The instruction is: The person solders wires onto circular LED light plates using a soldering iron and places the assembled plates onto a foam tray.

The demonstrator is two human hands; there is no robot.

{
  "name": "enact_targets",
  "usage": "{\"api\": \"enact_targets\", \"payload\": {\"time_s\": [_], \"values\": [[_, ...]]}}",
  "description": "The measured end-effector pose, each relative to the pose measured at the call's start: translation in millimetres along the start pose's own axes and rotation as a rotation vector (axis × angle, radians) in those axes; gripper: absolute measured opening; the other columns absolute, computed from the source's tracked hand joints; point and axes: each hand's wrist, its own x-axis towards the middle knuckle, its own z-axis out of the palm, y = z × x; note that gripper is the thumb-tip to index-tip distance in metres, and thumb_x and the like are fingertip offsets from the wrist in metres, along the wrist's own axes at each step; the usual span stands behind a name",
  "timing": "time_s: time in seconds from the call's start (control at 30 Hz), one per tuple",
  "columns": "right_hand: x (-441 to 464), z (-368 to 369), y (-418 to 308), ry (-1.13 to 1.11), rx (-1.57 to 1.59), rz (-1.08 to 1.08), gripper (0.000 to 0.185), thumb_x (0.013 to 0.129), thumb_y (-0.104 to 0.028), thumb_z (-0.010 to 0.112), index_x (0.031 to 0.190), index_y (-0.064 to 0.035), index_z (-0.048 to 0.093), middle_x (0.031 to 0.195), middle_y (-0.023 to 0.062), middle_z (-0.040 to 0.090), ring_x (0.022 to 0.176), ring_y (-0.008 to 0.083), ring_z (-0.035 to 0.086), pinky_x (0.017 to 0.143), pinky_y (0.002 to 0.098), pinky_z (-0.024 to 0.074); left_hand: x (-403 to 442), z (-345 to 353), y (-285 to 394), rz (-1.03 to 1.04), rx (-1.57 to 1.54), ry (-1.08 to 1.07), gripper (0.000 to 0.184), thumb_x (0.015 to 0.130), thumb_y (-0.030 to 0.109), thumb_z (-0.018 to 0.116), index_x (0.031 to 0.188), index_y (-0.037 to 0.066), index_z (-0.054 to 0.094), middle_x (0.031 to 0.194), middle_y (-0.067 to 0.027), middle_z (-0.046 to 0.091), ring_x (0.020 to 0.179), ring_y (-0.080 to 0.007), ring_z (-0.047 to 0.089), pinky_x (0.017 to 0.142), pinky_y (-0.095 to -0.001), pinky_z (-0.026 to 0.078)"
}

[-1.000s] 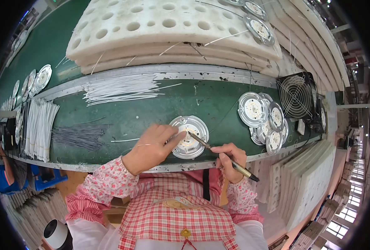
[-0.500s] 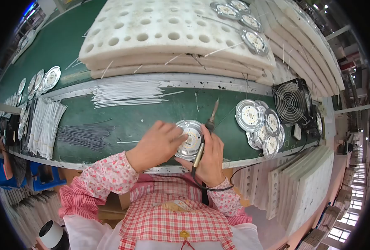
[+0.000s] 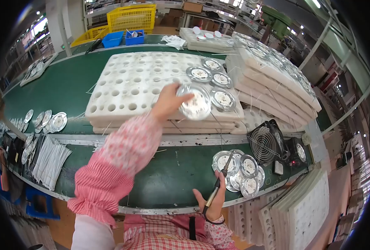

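Observation:
My left hand point(image 3: 167, 102) is stretched out over the white foam board point(image 3: 124, 81) with its rows of round holes. It grips the edge of a round silver LED lamp disc point(image 3: 196, 109), slightly blurred, held above the board's front right part. Several similar discs point(image 3: 223, 99) lie on the board just beyond. Low near the bench's front edge, my right hand point(image 3: 215, 205) holds a soldering iron point(image 3: 213, 195), its tip pointing up and to the right. Beside that tip rests a pile of silver lamp discs point(image 3: 249, 188).
A fan with a wire guard point(image 3: 263, 145) stands right of the pile. Bundled white wires point(image 3: 51, 162) lie at the left. More foam boards are stacked at the right point(image 3: 272, 98) and lean below the bench point(image 3: 304, 212). Yellow crates point(image 3: 131, 18) stand at the back.
My left hand has carried the disc from the bench up over the foam board. My right hand, still with the soldering iron, is now apart from that disc. The view has tilted up.

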Motion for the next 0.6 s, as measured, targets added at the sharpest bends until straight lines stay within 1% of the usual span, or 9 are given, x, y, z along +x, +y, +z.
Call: {"api": "enact_targets", "payload": {"time_s": [0.07, 0.17, 0.2, 0.27, 0.3, 0.4, 0.53, 0.57, 0.6], "values": [[6, -6, 2, 0.004, -0.084, 0.002, 0.094, 0.07, -0.013, 0.091, 0.146, 0.0037, 0.038, 0.132, 0.0247, 0.055, 0.121, 0.0402, 0.054, 0.105, 0.0435, 0.0419, 38, 18, -12, 0.154, 0.484, 0.227, 0.057, 0.078, 0.029, 0.079, 0.122, -0.002, 0.061, 0.113, -0.0204, 0.068, 0.104, -0.0341, 0.066, 0.09, -0.0457, 0.051], [11, -17, 12, 0.025, -0.214, 0.029, 0.091, 0.07, -0.014, 0.09, 0.145, 0.0037, 0.041, 0.13, 0.0264, 0.055, 0.119, 0.0423, 0.053, 0.103, 0.0448, 0.0419, 70, 35, -36, 0.348, 0.85, 0.341, 0.056, 0.077, 0.031, 0.077, 0.123, 0.003, 0.061, 0.118, -0.019, 0.064, 0.111, -0.0372, 0.061, 0.091, -0.0537, 0.047], [13, -22, 19, -0.03, -0.258, 0.101, 0.092, 0.071, -0.019, 0.089, 0.146, 0.0029, 0.04, 0.13, 0.0275, 0.054, 0.119, 0.045, 0.052, 0.105, 0.0482, 0.0397, 73, 37, -37, 0.381, 0.894, 0.334, 0.055, 0.077, 0.031, 0.077, 0.122, 0.004, 0.061, 0.118, -0.0171, 0.063, 0.111, -0.0357, 0.06, 0.09, -0.0532, 0.046], [22, -27, 34, -0.041, -0.401, 0.052, 0.094, 0.072, -0.027, 0.089, 0.147, 0.0018, 0.039, 0.132, 0.0289, 0.053, 0.122, 0.0477, 0.049, 0.107, 0.0532, 0.0357, 64, 32, -14, 0.368, 0.987, 0.312, 0.053, 0.078, 0.034, 0.077, 0.122, 0.008, 0.063, 0.119, -0.0145, 0.063, 0.112, -0.0333, 0.06, 0.089, -0.0511, 0.046], [30, -29, 41, -0.043, -0.432, 0.03, 0.096, 0.072, -0.03, 0.088, 0.148, 0.0016, 0.038, 0.134, 0.0297, 0.051, 0.124, 0.0485, 0.048, 0.109, 0.0553, 0.0334, 52, 31, -3, 0.393, 0.967, 0.352, 0.045, 0.084, 0.034, 0.074, 0.12, 0.009, 0.064, 0.118, -0.0134, 0.064, 0.109, -0.033, 0.06, 0.09, -0.0496, 0.044], [52, -28, 59, -0.085, -0.523, 0.014, 0.104, 0.071, -0.04, 0.088, 0.149, 0.0015, 0.034, 0.139, 0.0312, 0.047, 0.132, 0.0486, 0.042, 0.112, 0.0599, 0.0292, -2, 4, 28, 0.525, 0.756, 0.268, 0.025, 0.094, 0.029, 0.066, 0.106, 0.007, 0.069, 0.101, -0.0136, 0.067, 0.101, -0.0304, 0.063, 0.091, -0.0444, 0.043], [55, -29, 68, -0.199, -0.541, 0.021, 0.105, 0.062, -0.021, 0.09, 0.15, -0.0018, 0.035, 0.138, 0.0202, 0.052, 0.128, 0.0369, 0.049, 0.11, 0.0521, 0.0292, -120, -58, 52, 0.42, 0.896, 0.189, 0.021, 0.098, 0.014, 0.057, 0.083, 0.003, 0.065, 0.085, -0.0119, 0.066, 0.09, -0.0288, 0.063, 0.086, -0.0394, 0.042], [51, -24, 70, -0.142, -0.555, -0.068, 0.107, 0.058, -0.013, 0.088, 0.151, -0.0043, 0.034, 0.135, 0.0155, 0.054, 0.122, 0.0321, 0.052, 0.108, 0.0486, 0.0292, -149, -75, 48, 0.366, 0.97, 0.213, 0.022, 0.099, 0.012, 0.056, 0.079, 0.003, 0.063, 0.084, -0.0112, 0.065, 0.088, -0.0286, 0.062, 0.085, -0.0384, 0.041], [48, -21, 57, -0.138, -0.49, -0.087, 0.099, 0.06, -0.013, 0.088, 0.147, -0.0068, 0.041, 0.129, 0.0153, 0.057, 0.116, 0.031, 0.055, 0.107, 0.0482, 0.0299, -176, -91, 44, 0.322, 1.036, 0.236, 0.025, 0.099, 0.01, 0.055, 0.076, 0.002, 0.061, 0.082, -0.0105, 0.064, 0.086, -0.0284, 0.061, 0.084, -0.0375, 0.041]]}}
